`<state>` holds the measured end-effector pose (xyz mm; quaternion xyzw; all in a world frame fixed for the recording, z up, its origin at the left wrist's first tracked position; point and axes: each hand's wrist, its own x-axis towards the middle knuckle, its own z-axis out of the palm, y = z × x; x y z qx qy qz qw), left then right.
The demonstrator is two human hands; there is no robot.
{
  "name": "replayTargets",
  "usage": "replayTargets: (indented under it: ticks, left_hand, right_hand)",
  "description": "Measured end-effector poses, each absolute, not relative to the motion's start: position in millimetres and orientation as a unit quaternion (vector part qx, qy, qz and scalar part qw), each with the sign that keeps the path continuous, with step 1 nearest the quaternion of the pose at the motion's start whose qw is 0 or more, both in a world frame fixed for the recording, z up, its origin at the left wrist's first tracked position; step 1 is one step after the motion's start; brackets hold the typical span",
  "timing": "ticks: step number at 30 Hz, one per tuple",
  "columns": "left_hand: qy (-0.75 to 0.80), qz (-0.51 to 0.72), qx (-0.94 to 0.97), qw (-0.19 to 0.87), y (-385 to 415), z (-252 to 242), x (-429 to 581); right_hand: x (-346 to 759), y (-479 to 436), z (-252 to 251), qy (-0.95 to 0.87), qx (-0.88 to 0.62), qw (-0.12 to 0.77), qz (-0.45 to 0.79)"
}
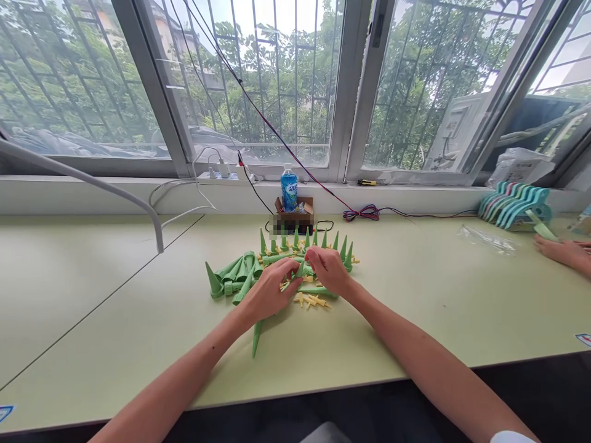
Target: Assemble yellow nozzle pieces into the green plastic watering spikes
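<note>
My left hand [273, 288] is closed around a small green cone [300, 271], whose pointed end sticks up past the fingertips. Close beside that tip, my right hand [329, 269] is closed in a pinch; what its fingers hold, if anything, is hidden. Under and around both hands lie loose green cones [242, 269] in a pile. Behind them several upright green cones [336, 241] stand in a row with yellow pieces at their bases. Small branched yellow plastic pieces [313, 301] lie in front of my right hand. Another green cone [257, 338] points towards the table's front edge.
A blue bottle [289, 189] stands by a small cardboard box [305, 209] at the wall. Coiled red-black wire [362, 213] and a plastic bag [487, 239] lie on the table [443, 320]. At right, another person's hand [566, 251] is near turquoise hangers [517, 206]. A white tube [115, 194] arches in from the left.
</note>
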<state>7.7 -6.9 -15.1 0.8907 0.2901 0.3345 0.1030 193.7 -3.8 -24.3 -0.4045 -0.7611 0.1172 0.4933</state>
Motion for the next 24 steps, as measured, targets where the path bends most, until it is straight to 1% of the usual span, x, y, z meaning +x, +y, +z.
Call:
replayTargets:
  ticks: [4, 7, 11, 15, 19, 22, 24]
  left_hand:
    - [0.264, 0.308, 0.911, 0.066, -10, -10, 6]
    - [0.239, 0.261, 0.935, 0.031, -15, -1, 4]
    - [0.258, 0.228, 0.939, 0.002, -22, 16, -2]
    - [0.331, 0.253, 0.909, 0.025, -11, 43, -19]
    - [0.453, 0.292, 0.837, 0.089, 28, 74, -46]
    - [0.534, 0.276, 0.798, 0.050, 65, 87, -65]
    - [0.565, 0.244, 0.786, 0.060, 86, 88, -72]
  right_hand:
    - [194, 1, -30, -0.765, -0.416, 0.478, 0.114]
    - [193, 2, -31, -0.769, -0.420, 0.468, 0.114]
    - [193, 0, -29, -0.774, -0.412, 0.467, 0.113]
    - [192, -1, -29, -0.777, -0.414, 0.459, 0.122]
    - [192, 1, -31, -0.780, -0.409, 0.458, 0.119]
    - [193, 2, -32, -0.782, -0.407, 0.456, 0.123]
    - [193, 1, -32, -0.782, -0.405, 0.456, 0.124]
